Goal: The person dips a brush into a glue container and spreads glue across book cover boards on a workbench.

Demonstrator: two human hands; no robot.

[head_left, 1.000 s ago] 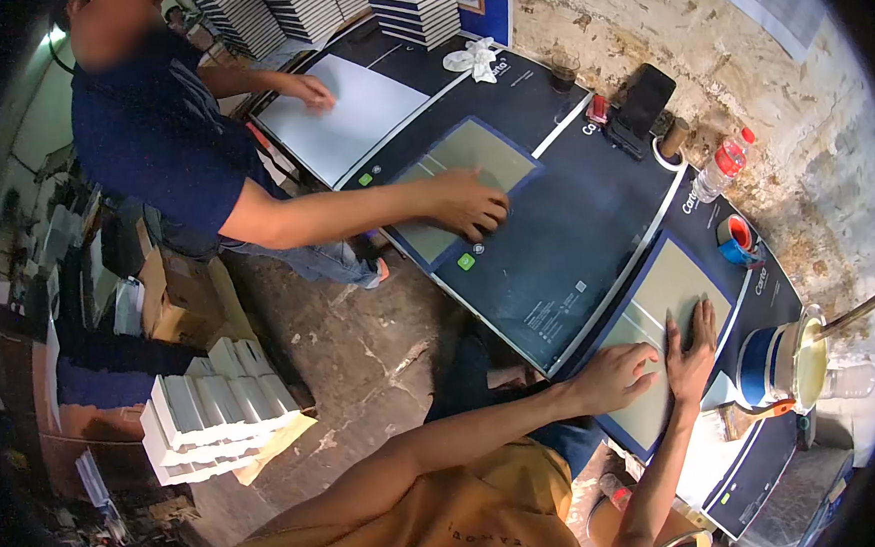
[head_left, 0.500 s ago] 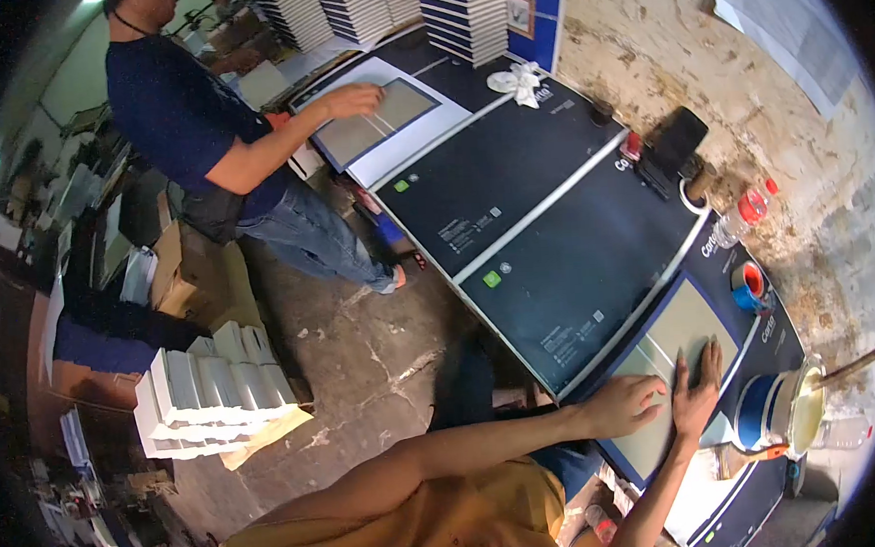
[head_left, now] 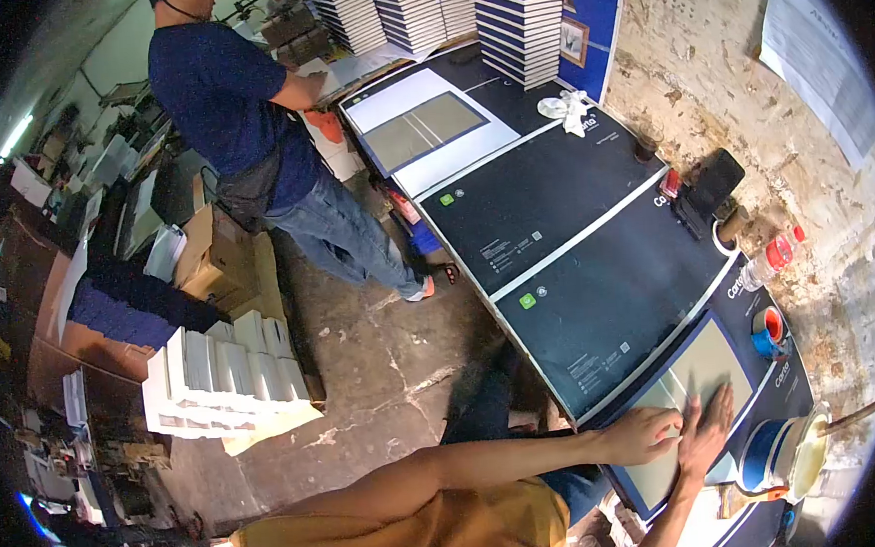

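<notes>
A hardback book cover [head_left: 709,365] lies in front of me, its grey boards edged in navy and split by pale strips near the middle. My left hand [head_left: 644,435] rests on it with the fingers curled closed; whatever they may hold is hidden. Beside it, my right hand [head_left: 706,430] lies flat on the grey board, fingers stretched out toward the wall side. The hands are close together, nearly touching. Below the right hand, a brush [head_left: 752,495] lies by a blue-and-white pot [head_left: 766,454] containing pale stuff.
Dark printed sheets [head_left: 580,305] cover the table. Another cover [head_left: 424,134] lies on white paper at the far end, near stacked books [head_left: 518,28]. A co-worker [head_left: 222,106] stands there. A phone [head_left: 717,178], bottle [head_left: 772,258] and tape [head_left: 767,332] line the wall.
The view has shifted, so most things sit lower and to the right. The co-worker's hand has left the far cover and moved to papers beyond it. My hands stay on the near cover.
</notes>
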